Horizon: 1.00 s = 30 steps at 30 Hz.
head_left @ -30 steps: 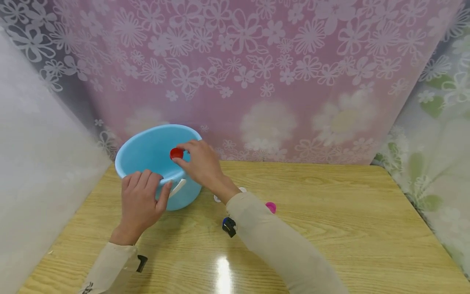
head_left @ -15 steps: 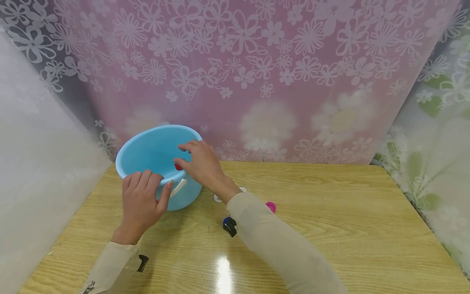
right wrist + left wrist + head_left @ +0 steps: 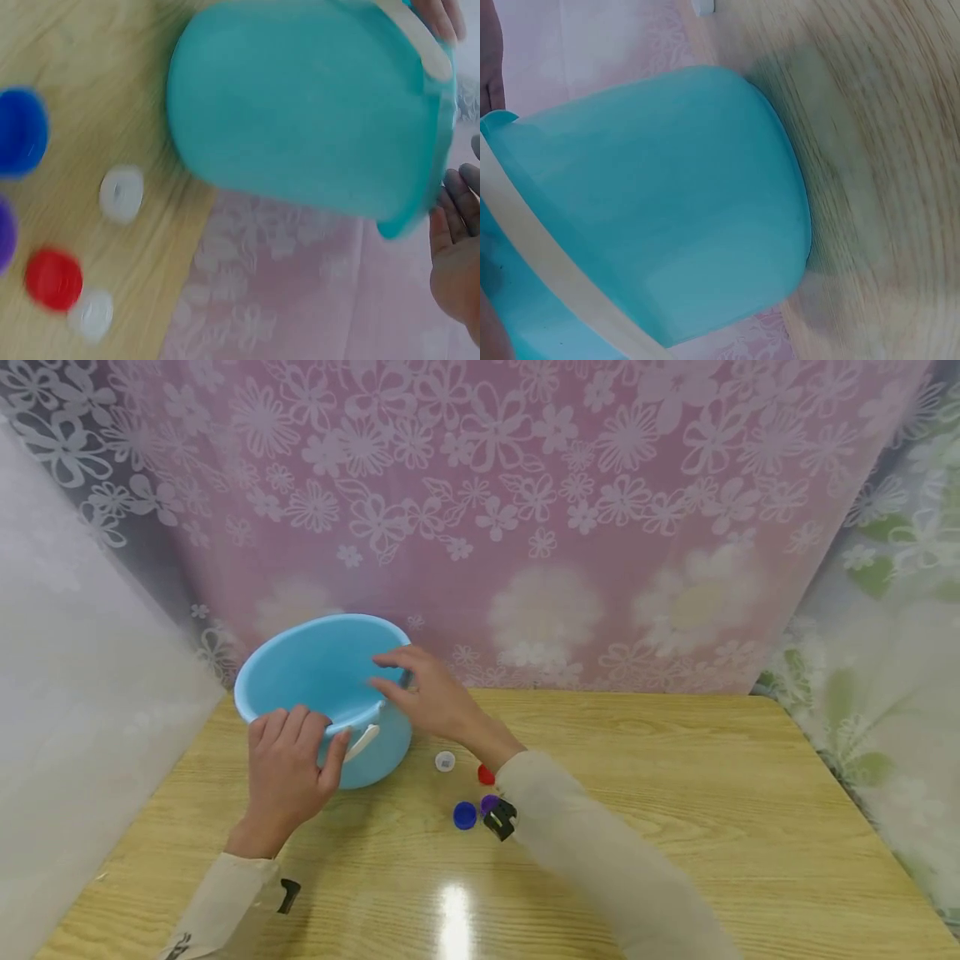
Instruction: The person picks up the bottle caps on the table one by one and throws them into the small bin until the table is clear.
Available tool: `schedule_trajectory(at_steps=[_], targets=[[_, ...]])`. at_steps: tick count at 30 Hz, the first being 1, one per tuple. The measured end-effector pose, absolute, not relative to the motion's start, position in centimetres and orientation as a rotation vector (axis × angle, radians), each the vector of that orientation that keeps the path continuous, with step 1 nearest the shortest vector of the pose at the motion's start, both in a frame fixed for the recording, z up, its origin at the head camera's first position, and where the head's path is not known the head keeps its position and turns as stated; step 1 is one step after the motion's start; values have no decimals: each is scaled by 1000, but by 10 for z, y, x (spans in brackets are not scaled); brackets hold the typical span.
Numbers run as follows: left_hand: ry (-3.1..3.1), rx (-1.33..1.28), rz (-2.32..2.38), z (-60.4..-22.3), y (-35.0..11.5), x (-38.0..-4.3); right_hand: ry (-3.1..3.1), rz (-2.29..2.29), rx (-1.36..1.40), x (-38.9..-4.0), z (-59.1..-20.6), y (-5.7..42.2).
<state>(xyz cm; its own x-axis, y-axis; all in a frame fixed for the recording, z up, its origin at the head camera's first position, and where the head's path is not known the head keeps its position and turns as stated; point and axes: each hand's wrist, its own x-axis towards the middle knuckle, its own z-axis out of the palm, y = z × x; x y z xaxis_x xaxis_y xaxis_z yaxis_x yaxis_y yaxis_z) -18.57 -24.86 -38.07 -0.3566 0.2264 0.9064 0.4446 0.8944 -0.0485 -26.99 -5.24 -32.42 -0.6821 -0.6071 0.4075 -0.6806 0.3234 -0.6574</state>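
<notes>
A light blue bucket [image 3: 386,756] with a white handle [image 3: 363,742] stands at the back left of the table. My left hand [image 3: 291,768] grips its near rim, fingers over the edge and thumb along the outside. Above the right side of the rim is my right hand [image 3: 435,697], thumb and fingers spread apart with nothing between them. The bucket's floor is hidden behind its near wall. On the table to its right lie small bottle caps: a white cap [image 3: 445,762], a red cap [image 3: 486,774], a blue cap [image 3: 464,816] and a purple cap [image 3: 489,804].
The wooden table [image 3: 675,793] extends to the right. A pink flowered curtain [image 3: 540,527] hangs behind it, and pale curtains close off both sides. In the right wrist view, a second whitish cap [image 3: 91,315] lies beside the red one.
My right hand has let go of a red cap, which fell into the bucket. It has since drawn slightly right, uncovering caps on the table. My left hand stays on the rim.
</notes>
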Motion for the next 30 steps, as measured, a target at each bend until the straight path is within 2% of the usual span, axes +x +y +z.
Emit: schedule_trajectory(at_steps=[5,14,21,30], targets=[[-1975,-474,-261,-381,-249,-185,-2463,1361,1192,-275,-327,-18],[-1984,-457,-267,-382,-253,-186,-2670,1149,1214,-285,-347,47],[-1978,-456,-263,-379,-255,-184,-2847,967,1246,-281,-361,87],[-1989,-466,-277,-379,-249,-184,-3003,892,1154,-269,-395,138]])
